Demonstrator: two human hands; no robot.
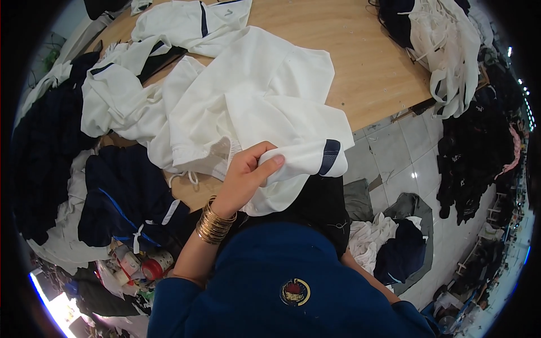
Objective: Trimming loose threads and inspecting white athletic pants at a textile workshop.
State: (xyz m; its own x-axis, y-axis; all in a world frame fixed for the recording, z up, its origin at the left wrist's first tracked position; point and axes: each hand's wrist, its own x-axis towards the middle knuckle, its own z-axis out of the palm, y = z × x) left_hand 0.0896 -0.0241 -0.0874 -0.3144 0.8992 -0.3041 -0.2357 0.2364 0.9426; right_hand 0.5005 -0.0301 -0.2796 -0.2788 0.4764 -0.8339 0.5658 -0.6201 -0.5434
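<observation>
White trousers (265,73) with a gathered waistband and a white drawstring (191,178) lie bunched across the table's near edge and hang down over my lap. My left hand (251,169), with gold bangles at its wrist, is closed on a fold of this white cloth, thumb on top. Just right of the thumb, a navy band (330,157) crosses the folded end. Of my right arm only the bare forearm (369,275) shows, at the lower right; its hand is hidden beside my dark-clad leg.
More white garments (169,25) lie on the wooden table (366,67) at the far left. A navy garment pile (121,191) sits left of me. White clothes (445,45) hang over the table's right corner. On the tiled floor (414,141), a grey cloth (420,208) lies under white and navy clothes.
</observation>
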